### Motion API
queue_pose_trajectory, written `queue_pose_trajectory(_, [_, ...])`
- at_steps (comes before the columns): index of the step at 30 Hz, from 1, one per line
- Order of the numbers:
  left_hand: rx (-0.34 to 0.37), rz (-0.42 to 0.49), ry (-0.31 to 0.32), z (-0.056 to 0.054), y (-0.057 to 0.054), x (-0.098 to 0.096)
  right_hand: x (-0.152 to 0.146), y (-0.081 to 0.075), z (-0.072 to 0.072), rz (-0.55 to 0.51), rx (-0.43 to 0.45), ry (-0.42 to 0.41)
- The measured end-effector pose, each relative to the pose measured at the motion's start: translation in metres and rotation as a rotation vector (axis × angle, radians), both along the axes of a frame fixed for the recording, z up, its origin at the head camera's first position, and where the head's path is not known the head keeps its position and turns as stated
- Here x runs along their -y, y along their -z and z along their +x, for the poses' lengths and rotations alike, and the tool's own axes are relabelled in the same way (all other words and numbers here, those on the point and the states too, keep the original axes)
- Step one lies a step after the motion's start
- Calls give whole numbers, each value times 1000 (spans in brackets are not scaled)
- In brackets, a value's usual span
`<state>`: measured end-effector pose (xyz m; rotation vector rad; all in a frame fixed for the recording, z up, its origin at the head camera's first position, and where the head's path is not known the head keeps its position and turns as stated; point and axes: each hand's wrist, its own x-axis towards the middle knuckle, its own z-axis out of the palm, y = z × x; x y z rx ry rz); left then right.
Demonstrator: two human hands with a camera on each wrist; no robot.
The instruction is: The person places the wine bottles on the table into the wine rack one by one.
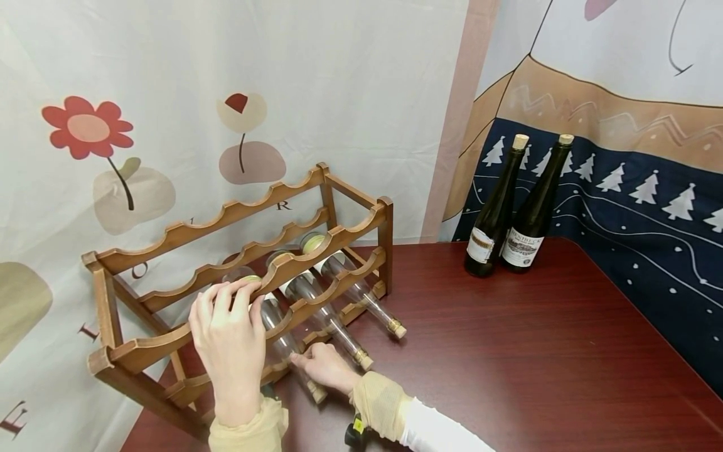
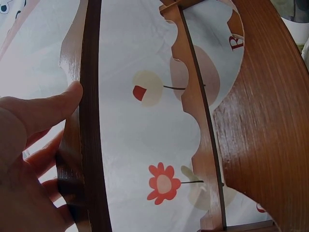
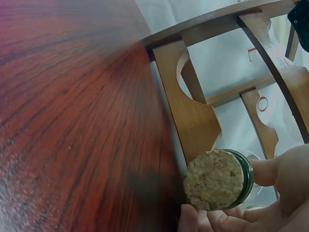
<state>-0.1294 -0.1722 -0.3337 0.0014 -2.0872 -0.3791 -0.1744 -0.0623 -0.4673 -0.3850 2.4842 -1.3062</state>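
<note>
Right grip [image 1: 326, 366] low, around bottle neck [image 1: 308, 380]

"Where's the head camera looking from?"

"Above, facing forward and down, the rack [image 1: 339, 240] left of centre."

"And the wrists?"

"Closer: the left faces through the rack to the red flower [image 2: 164, 183], upper left in the head view; the right looks along the tabletop [image 3: 87, 135], a cork [image 3: 212, 181] very near, lower right."

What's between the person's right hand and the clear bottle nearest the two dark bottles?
Another corked clear bottle lies between the right hand and that bottle, as the head view shows.
</note>
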Motion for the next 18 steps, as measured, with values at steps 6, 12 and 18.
queue_pose_trajectory(6, [4, 2, -1, 0, 0, 0, -1, 0, -1, 7, -12, -12])
queue_pose_trajectory(12, [7, -1, 0, 1, 0, -1, -7, 0, 0, 21, -33, -32])
queue_pose_trajectory(18, [8, 1, -3, 1, 0, 0, -26, -6, 2, 25, -58, -75])
